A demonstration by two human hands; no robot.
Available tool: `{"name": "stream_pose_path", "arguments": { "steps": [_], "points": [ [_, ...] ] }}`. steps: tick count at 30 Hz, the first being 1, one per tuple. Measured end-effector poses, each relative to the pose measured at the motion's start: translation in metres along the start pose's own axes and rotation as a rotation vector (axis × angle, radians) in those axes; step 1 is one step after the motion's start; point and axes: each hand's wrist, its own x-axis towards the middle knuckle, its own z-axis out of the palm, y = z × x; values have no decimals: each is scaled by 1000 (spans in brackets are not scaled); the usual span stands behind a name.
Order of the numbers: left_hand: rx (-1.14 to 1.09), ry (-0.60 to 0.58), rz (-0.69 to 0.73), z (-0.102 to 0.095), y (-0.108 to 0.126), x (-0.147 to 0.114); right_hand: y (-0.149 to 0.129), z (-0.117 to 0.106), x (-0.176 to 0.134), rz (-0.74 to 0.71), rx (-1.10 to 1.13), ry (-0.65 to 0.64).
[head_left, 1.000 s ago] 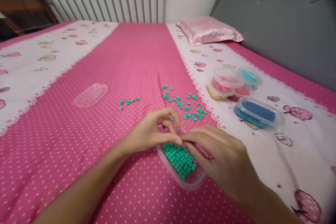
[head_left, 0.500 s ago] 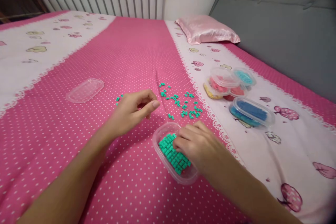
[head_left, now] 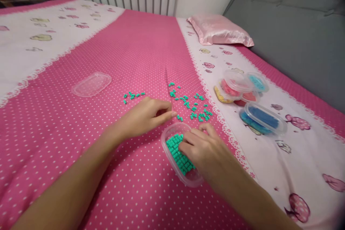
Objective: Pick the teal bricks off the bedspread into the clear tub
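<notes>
Since the frame half a second earlier, the left hand has been brought across to a few loose green pieces lying just beyond the clear box, while the right hand is kept over that box. Thumb and forefinger of the left hand are held with their tips close; whether a piece is pinched between them cannot be told. The right hand's fingers are curled down into the box beside the packed green pieces, which are laid there in rows; the fingertips are hidden, so the state of that grip cannot be told. More scattered pieces are spread on the pink dotted bedspread beyond the hands, and a smaller cluster is seen past the left hand. Farther left, a clear lid is laid flat. At the right, a stack of boxes is set near a blue-filled box, and a pink pillow is placed near the grey headboard
</notes>
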Motion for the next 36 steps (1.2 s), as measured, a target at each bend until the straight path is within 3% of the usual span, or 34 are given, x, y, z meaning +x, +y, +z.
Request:
{"name": "stream_pose_path", "arguments": {
  "steps": [4, 14, 17, 20, 22, 24, 27, 32, 36],
  "points": [
    [30, -90, 60, 2, -1, 1, 0, 2, 2, -9, -41, 18],
    [46, -86, 61, 0, 1, 2, -2, 0, 4, 5, -12, 3],
    [102, -8, -36, -15, -9, -1, 2, -2, 3, 23, 31, 11],
    [360, 161, -292, -41, -33, -13, 9, -6, -4, 34, 111, 59],
    [528, 184, -472, -58, -52, -24, 16, -7, -12, 32, 191, 76],
    [591, 173, -555, -70, -68, -36, 22, -7, -22, 22, 248, 102],
    [605, 147, -579, -74, -83, -43, 28, -5, -31, 1, 242, 167],
    [569, 43, -535, -60, -94, -37, 30, -6, -31, -13, 246, 235],
    [580, 34, -527, -54, -93, -31, 29, -7, -28, 4, 262, 195]
  ]
}}
